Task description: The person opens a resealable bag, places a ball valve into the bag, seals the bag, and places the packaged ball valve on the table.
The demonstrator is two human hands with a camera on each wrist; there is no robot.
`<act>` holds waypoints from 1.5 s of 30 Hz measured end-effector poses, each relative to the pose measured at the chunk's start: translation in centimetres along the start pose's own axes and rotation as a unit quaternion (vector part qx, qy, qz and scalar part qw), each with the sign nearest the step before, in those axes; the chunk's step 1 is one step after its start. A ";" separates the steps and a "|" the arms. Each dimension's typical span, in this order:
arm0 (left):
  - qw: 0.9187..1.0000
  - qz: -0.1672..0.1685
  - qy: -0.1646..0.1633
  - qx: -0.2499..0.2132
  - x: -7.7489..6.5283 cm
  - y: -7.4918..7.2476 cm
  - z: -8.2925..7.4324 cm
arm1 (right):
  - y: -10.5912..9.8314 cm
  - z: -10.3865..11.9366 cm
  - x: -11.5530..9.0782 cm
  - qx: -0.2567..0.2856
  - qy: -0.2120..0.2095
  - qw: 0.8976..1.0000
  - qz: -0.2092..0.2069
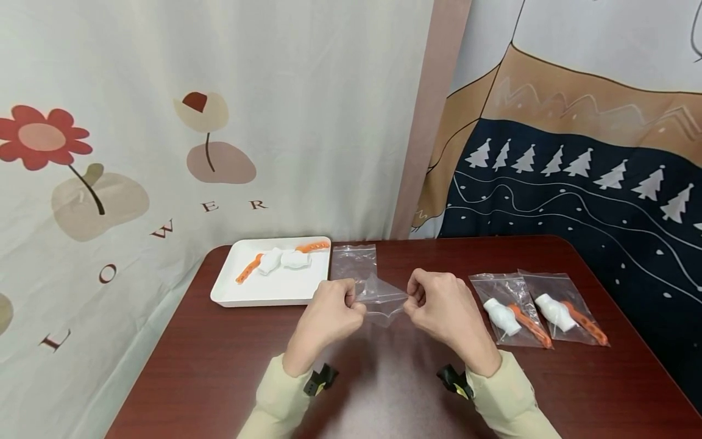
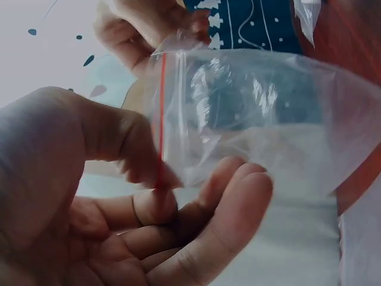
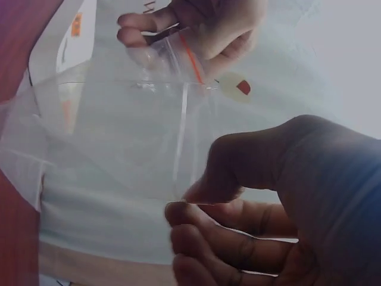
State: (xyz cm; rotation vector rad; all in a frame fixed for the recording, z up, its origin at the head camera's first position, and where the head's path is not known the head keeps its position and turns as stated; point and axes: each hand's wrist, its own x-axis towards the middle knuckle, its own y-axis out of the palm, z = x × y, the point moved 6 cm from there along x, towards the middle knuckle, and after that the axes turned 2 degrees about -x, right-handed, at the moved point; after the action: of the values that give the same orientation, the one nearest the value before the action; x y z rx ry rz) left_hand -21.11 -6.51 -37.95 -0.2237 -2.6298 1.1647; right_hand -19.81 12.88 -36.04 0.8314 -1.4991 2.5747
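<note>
A clear zip-lock bag point(image 1: 379, 297) is stretched between my two hands above the table, its red seal line visible in both wrist views. My left hand point(image 1: 331, 310) pinches one side of the bag's mouth between thumb and forefinger. On the opposite side, my right hand point(image 1: 443, 308) pinches the other edge. In the right wrist view the bag point(image 3: 119, 137) looks see-through, with nothing visible inside. Just behind it, another clear zip-lock bag point(image 1: 353, 256) lies flat on the table.
A white tray point(image 1: 274, 294) at the back left holds two white rounded pieces point(image 1: 296, 260) and two orange strips point(image 1: 249, 268). To the right lie two filled clear bags point(image 1: 496, 286), each with a white piece and an orange strip. Curtains hang behind the dark red table point(image 1: 208, 378).
</note>
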 end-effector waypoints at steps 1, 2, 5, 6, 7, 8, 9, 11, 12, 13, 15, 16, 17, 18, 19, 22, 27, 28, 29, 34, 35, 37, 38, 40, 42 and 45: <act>1.000 0.004 -0.002 0.004 0.0 -0.1 0.1 | 0.0 0.1 0.0 -0.007 -0.001 1.000 0.004; 1.000 0.008 -0.005 0.007 -0.1 -0.2 0.2 | 0.1 0.2 -0.1 -0.010 -0.002 1.000 0.009; 1.000 0.018 -0.012 0.010 -0.2 -0.5 0.4 | 0.3 0.6 -0.2 -0.012 -0.006 1.000 0.027; 1.000 0.020 -0.012 0.008 -0.2 -0.5 0.4 | 0.4 0.7 -0.2 -0.009 -0.009 0.999 0.030; 1.000 0.022 -0.010 0.006 -0.2 -0.6 0.4 | 0.5 0.8 -0.2 -0.005 -0.012 0.999 0.032; 1.000 0.024 -0.007 0.004 -0.2 -0.5 0.4 | 0.5 0.9 -0.2 0.003 -0.012 0.999 0.033; 1.000 0.024 -0.001 0.003 -0.2 -0.5 0.3 | 0.5 0.9 -0.2 0.011 -0.010 0.999 0.030; 1.000 0.021 0.016 -0.001 -0.2 -0.4 0.2 | 0.5 0.7 -0.1 0.026 -0.003 0.999 0.020; 1.000 0.019 0.023 -0.004 -0.2 -0.3 0.1 | 0.4 0.6 -0.1 0.034 0.003 0.999 0.014; 0.999 0.017 0.030 -0.009 -0.2 -0.2 0.0 | 0.4 0.5 0.0 0.043 0.010 0.999 0.011; 0.999 0.011 0.042 -0.017 -0.1 -0.1 -0.2 | 0.3 0.1 0.0 0.057 0.023 0.998 0.010; 0.999 0.009 0.046 -0.021 -0.1 -0.1 -0.3 | 0.3 0.0 0.1 0.061 0.027 0.998 0.013; 0.999 0.009 0.047 -0.023 -0.1 0.0 -0.3 | 0.2 -0.2 0.1 0.065 0.031 0.997 0.017; 0.999 0.009 0.046 -0.024 0.0 0.0 -0.3 | 0.2 -0.3 0.2 0.068 0.034 0.997 0.021; 0.999 0.010 0.044 -0.025 0.0 0.0 -0.3 | 0.1 -0.4 0.2 0.069 0.037 0.997 0.025; 0.999 0.017 0.024 -0.026 0.0 -0.1 -0.1 | -0.2 -0.8 0.2 0.070 0.048 0.996 0.040; 0.999 0.035 -0.014 -0.036 0.1 -0.4 0.6 | -0.1 -1.0 0.1 0.102 0.030 0.991 0.081; 0.998 0.040 -0.016 -0.037 0.2 -0.4 0.7 | 0.0 -1.0 0.2 0.114 0.016 0.989 0.090; 0.998 0.045 -0.014 -0.039 0.2 -0.4 0.9 | 0.2 -1.0 0.2 0.127 0.003 0.987 0.098; 0.994 0.077 0.028 -0.079 0.9 -0.4 1.1 | 0.4 -1.5 0.6 0.182 -0.025 0.977 0.105; 0.991 0.086 0.035 -0.098 1.0 -0.3 1.2 | 0.4 -1.7 0.7 0.189 -0.018 0.976 0.104; 0.984 0.104 0.042 -0.141 1.2 -0.2 1.4 | 0.4 -2.1 0.8 0.201 0.002 0.974 0.100; 0.979 0.113 0.043 -0.162 1.2 -0.1 1.5 | 0.4 -2.4 0.9 0.205 0.013 0.974 0.100; 0.972 0.126 0.043 -0.193 1.4 0.1 1.8 | 0.5 -2.9 1.0 0.212 0.036 0.972 0.099; 0.968 0.131 0.039 -0.210 1.5 0.3 2.3 | 0.6 -3.3 1.0 0.219 0.054 0.969 0.097; 0.969 0.124 0.035 -0.211 1.9 0.2 3.1 | 0.7 -3.9 1.0 0.219 0.068 0.969 0.091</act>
State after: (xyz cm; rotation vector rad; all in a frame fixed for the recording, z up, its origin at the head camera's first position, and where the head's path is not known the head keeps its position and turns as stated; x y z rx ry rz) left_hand -23.80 -8.09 -39.78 -0.6770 -2.8147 0.6266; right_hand -22.51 15.53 -37.65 0.5461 -1.0257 3.0863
